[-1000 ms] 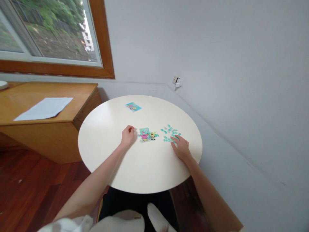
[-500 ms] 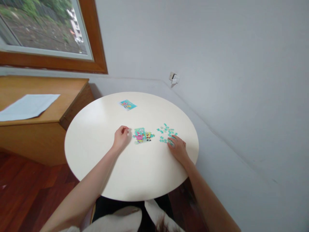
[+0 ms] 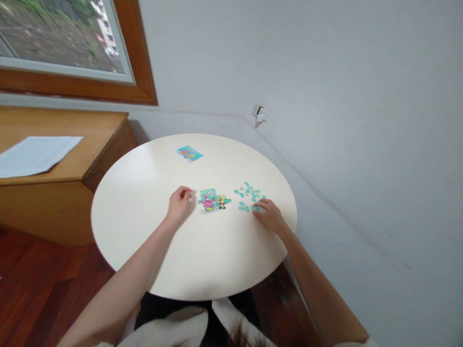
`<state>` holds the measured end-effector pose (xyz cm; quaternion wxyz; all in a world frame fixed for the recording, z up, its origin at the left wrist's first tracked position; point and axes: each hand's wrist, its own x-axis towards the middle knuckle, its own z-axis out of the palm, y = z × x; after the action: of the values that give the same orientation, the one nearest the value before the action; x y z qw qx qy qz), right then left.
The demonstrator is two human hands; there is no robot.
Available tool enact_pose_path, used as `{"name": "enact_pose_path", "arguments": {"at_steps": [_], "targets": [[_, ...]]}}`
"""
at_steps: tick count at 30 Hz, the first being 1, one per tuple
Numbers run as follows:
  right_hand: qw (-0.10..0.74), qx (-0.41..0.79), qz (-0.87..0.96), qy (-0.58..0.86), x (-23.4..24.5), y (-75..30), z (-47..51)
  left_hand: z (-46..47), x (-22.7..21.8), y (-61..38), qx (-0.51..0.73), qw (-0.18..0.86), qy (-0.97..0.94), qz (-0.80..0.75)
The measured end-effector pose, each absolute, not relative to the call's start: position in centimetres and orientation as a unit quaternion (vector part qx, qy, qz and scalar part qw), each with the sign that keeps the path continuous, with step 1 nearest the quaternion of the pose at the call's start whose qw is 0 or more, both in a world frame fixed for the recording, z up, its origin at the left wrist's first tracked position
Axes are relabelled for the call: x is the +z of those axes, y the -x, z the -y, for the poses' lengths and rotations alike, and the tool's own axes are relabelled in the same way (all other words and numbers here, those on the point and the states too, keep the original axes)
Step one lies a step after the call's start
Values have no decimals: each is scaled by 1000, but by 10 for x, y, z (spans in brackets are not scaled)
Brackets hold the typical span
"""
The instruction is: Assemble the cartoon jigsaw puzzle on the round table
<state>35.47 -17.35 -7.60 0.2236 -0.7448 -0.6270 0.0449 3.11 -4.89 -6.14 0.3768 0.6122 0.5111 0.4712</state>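
- Loose pieces [image 3: 255,196] beneath my half-bent right hand [image 3: 268,215] seemed light, stiff, best edge-pinched; grip unclear.
- Joined puzzle [image 3: 213,200] lay beside my curled left hand [image 3: 179,205]; grip unclear.

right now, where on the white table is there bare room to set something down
The white table is bare left of the left hand, right of the picture card, and nearside of the partly joined puzzle. Crowded: the loose pieces by the right hand.

Head camera looks forward and down, seemingly near the table [image 3: 213,246].
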Motion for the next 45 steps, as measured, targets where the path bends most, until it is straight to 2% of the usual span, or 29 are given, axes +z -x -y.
{"name": "enact_pose_path", "arguments": {"at_steps": [5,10,17,31,45], "targets": [[192,69,648,734,-63,-356,166,50,-59,-31,469,381,-610,-512],[196,89,657,722,-56,-355,162,51,-60,-31,471,387,-610,-506],[237,62,605,758,-57,-346,169,56,-53,-32,475,400,-598,-508],[254,155,551,780,-29,-329,177,67,-44,-31,459,405,-601,-514],[319,207,541,750,-33,-307,180,71,-42,-31,446,400,-602,-528]]}}
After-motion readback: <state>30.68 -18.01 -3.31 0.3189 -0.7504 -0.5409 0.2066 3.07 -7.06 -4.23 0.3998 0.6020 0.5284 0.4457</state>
